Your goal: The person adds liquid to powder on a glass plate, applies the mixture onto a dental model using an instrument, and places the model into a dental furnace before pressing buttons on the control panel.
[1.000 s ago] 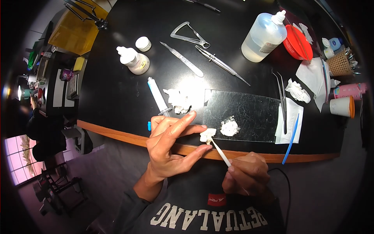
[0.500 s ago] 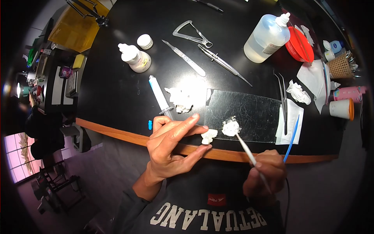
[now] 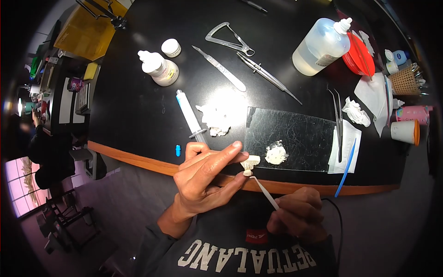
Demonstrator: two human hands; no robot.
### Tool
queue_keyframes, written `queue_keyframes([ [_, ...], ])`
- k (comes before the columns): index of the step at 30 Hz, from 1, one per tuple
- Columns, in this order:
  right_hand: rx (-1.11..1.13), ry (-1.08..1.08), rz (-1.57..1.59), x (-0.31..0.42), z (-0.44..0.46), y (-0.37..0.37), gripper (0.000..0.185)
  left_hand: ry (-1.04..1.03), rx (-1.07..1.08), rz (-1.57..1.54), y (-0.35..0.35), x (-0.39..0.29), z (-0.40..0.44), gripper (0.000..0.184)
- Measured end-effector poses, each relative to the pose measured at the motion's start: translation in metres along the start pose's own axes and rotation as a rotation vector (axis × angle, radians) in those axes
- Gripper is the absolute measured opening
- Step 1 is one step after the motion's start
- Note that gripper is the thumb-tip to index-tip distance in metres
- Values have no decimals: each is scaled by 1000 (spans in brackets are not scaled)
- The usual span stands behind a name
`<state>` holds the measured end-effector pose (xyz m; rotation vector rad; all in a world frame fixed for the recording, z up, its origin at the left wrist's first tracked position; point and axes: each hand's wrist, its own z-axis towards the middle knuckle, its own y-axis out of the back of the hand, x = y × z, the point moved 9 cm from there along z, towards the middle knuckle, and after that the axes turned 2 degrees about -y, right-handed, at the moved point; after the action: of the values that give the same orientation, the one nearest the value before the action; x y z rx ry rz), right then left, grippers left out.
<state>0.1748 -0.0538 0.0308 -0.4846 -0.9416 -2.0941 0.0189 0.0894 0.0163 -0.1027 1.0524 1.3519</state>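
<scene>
Between its thumb and index finger my left hand (image 3: 203, 177) holds a small off-white piece (image 3: 250, 162) with a ridged face, over the table's wooden edge. My right hand (image 3: 299, 214) is closed round a thin white applicator (image 3: 266, 194). Its bent tip is just below the piece, close to my left thumb; whether they touch I cannot tell. White paste (image 3: 276, 153) lies in a small mound on the scratched glass plate (image 3: 295, 124), to the right of the piece.
Crumpled tissue (image 3: 216, 119), a syringe (image 3: 188, 111) and a blue cap (image 3: 178, 150) lie left of the plate. Behind are a scalpel (image 3: 224, 71), tweezers (image 3: 267, 76), a caliper (image 3: 230, 39), a small bottle (image 3: 159, 69) and a large bottle (image 3: 320, 48). A blue stick (image 3: 347, 166) lies right.
My right hand moved the applicator from the piece to the paste, then back left to the piece. The piece is tilted differently between my left fingers, and the view has shifted slightly.
</scene>
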Motion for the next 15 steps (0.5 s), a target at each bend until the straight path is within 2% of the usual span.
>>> queue_keyframes([
  [15,80,21,-25,2,8,-4,34,-5,-2,10,0,-2,3,73],
])
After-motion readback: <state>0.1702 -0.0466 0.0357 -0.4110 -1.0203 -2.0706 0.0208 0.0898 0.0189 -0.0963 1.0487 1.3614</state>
